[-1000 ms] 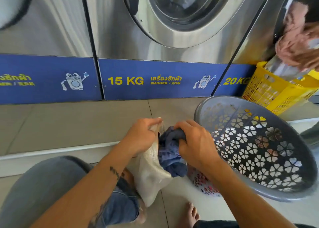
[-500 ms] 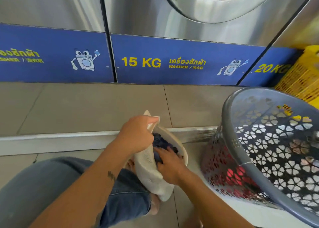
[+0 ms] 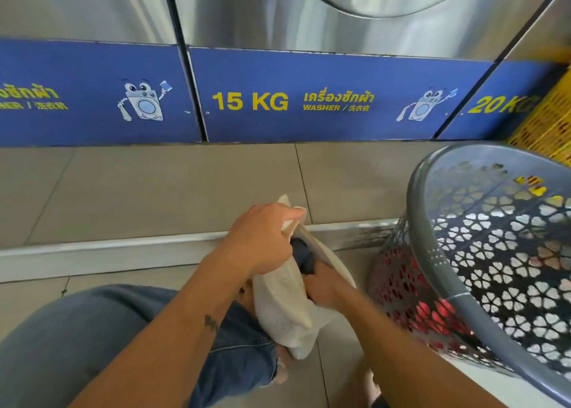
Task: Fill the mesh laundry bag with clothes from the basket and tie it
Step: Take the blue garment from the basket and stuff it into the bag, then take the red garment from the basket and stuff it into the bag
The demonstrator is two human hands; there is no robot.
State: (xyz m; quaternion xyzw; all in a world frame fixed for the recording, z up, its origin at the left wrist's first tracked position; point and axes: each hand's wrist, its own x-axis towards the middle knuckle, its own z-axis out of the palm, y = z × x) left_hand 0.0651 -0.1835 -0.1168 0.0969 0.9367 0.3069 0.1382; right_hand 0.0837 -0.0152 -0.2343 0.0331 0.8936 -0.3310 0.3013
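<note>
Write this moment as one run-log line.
left hand grips mesh bag rim | right hand inside bag on dark garment | basket beside

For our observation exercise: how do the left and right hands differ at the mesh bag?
The left hand grips the rim of the bag from outside; the right hand reaches inside, its fingers hidden. The left hand is higher than the right hand. Both touch the bag.
</note>
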